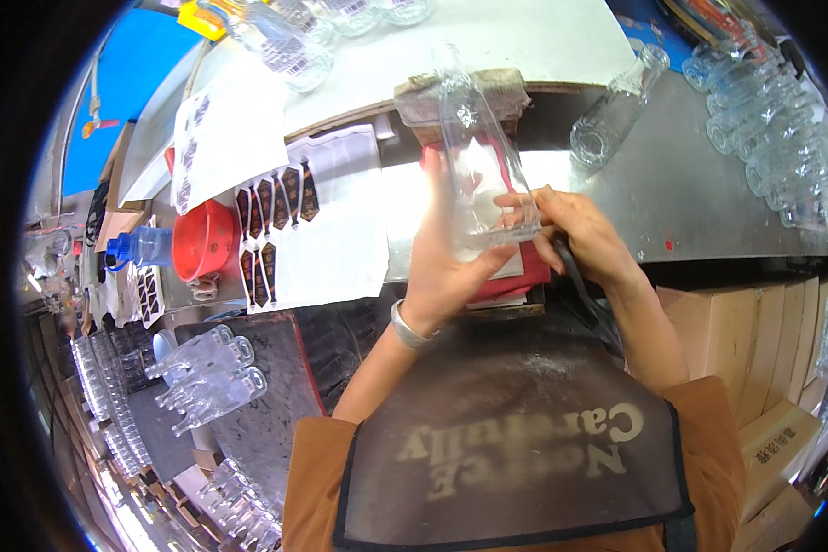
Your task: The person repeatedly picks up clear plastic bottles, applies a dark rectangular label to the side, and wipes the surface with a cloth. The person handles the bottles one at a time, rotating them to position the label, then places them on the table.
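A clear glass bottle (474,166) is held up in front of me, its neck pointing away and its base toward me. My left hand (437,271) grips it along the left side near the base, its fingers smeared by motion. At the lower right, my right hand (580,230) has its bent fingers on the bottle near the base. Beneath lies a red cloth (511,281) on a small stand, and just beyond is a folded grey cloth pad (515,92). A dark strap-like strip (580,290) hangs below my right hand.
On the left, a white sheet (340,248) carries dark tie-shaped decals (276,198), beside a red bowl (202,241) and a blue-capped bottle (143,248). One glass bottle (616,110) lies to the right, near rows of bottles (764,129). Cardboard boxes (745,336) stand lower right.
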`<state>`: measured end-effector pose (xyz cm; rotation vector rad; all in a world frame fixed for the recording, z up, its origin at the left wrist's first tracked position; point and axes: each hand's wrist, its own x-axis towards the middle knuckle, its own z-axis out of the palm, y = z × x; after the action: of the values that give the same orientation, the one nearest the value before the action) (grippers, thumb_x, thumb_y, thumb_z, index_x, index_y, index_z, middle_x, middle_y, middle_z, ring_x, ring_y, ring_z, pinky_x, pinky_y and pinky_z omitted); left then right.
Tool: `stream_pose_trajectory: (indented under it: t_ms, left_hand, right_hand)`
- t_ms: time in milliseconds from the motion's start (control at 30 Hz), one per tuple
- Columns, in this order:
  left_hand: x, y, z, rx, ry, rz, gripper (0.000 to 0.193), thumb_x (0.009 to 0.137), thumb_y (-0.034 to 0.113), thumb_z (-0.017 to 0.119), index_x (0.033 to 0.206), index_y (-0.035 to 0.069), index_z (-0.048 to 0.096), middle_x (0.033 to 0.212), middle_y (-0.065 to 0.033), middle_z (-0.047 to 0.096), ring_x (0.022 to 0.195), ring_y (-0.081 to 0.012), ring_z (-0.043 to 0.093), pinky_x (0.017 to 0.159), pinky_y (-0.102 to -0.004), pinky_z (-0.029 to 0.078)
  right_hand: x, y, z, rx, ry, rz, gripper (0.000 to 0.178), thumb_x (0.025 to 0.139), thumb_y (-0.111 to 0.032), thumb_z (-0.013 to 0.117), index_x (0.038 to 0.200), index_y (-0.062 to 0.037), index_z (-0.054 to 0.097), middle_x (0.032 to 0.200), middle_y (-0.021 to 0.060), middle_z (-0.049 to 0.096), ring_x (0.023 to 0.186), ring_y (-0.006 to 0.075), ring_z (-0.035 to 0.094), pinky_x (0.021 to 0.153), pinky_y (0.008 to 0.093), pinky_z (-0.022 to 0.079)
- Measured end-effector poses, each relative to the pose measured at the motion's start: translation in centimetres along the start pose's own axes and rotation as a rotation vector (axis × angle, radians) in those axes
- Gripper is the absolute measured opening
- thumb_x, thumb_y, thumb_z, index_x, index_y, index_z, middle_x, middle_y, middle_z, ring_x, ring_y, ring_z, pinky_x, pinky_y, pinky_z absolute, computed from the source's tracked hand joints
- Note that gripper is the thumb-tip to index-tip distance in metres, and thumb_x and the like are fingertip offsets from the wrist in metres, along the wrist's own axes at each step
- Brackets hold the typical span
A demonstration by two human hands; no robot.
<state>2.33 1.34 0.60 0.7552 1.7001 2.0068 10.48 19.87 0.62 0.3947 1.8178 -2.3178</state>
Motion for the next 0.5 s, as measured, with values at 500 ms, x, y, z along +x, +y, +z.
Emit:
stream_pose_trajectory:
  t_ms: [500]
  left_hand:
    - [-1.0, -2.4, -2.5, 0.864, -0.063, 0.263, 0.109, 0.064, 0.011, 0.088, 0.153, -0.006, 0.026, 0.158, -0.0306, 0.028, 0.136, -0.0447, 0.044, 0.112, -0.0461, 0.037]
  right_hand:
    - [-2.3, -0.9, 2.7, -0.75, 0.331, -0.364, 0.034, 0.088, -0.011, 0.073, 0.12, 0.0014, 0.067, 0.089, 0.0087, 0.07, 0.054, 0.0113, 0.049, 0.053, 0.0274, 0.042]
